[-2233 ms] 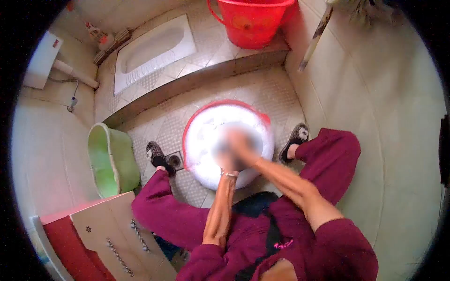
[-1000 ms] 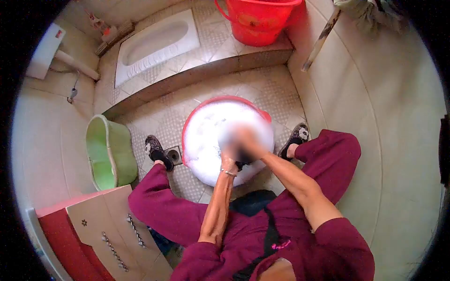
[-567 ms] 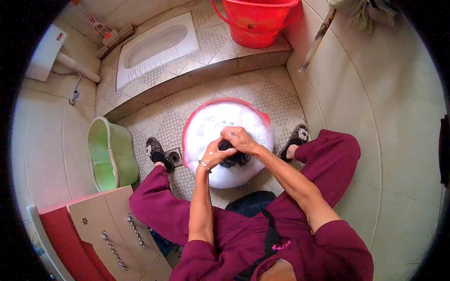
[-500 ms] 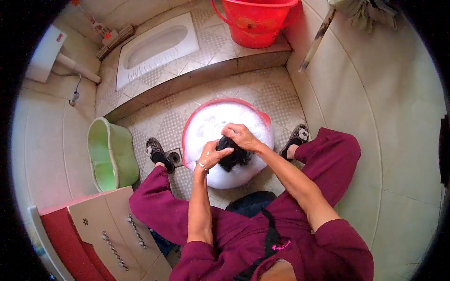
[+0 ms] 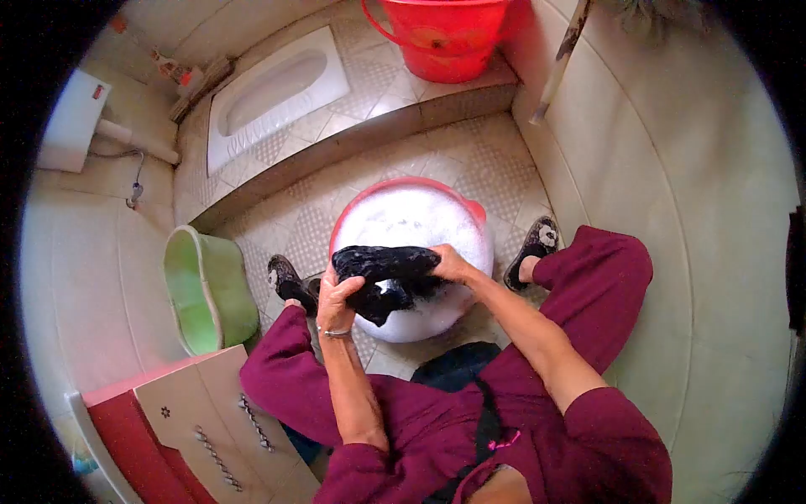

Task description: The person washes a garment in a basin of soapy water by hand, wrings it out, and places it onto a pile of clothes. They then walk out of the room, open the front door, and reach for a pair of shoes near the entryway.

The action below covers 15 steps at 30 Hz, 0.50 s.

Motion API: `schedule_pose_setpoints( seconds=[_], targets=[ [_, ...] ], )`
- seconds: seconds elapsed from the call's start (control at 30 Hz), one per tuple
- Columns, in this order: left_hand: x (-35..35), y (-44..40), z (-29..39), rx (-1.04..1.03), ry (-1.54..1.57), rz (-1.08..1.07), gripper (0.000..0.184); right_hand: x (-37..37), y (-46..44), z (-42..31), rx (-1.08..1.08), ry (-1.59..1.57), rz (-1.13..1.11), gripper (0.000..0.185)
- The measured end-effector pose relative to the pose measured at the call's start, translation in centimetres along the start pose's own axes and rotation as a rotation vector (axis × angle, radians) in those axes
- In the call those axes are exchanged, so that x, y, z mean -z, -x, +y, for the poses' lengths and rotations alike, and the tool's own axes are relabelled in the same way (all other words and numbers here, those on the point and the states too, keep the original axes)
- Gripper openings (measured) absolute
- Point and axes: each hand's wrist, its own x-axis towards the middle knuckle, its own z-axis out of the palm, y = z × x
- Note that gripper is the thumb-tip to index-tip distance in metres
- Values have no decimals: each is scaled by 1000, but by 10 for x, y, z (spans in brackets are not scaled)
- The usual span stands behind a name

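A wet black cloth point(image 5: 386, 264) is stretched between my two hands above a red basin point(image 5: 346, 220) filled with white suds. My left hand point(image 5: 337, 301) grips its left end, thumb lying on top. At the right end, the fingers of my right hand point(image 5: 452, 264) are closed round the fabric. Part of the cloth hangs down in folds over the foam point(image 5: 411, 220). What kind of garment it is, I cannot make out.
A green tub point(image 5: 206, 290) stands on the left beside a cabinet point(image 5: 210, 420) with drawer handles. Behind a raised step point(image 5: 353, 139) are a squat toilet point(image 5: 277, 97) and a red bucket point(image 5: 445, 42). A wall runs along the right.
My hands have moved apart, the left one leftward and the right one slightly right. The black cloth, bunched up before, is now spread out sideways between them.
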Motion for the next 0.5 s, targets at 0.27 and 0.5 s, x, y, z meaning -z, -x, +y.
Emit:
schedule_pose_setpoints(
  seconds=[0.27,0.5],
  targets=[
    [81,-26,-80,188,57,30,52,33,-2,-38,-155,-668,-69,39],
    [54,-34,-102,220,271,10,49,27,-7,-38,-338,-788,189,29]
  ],
)
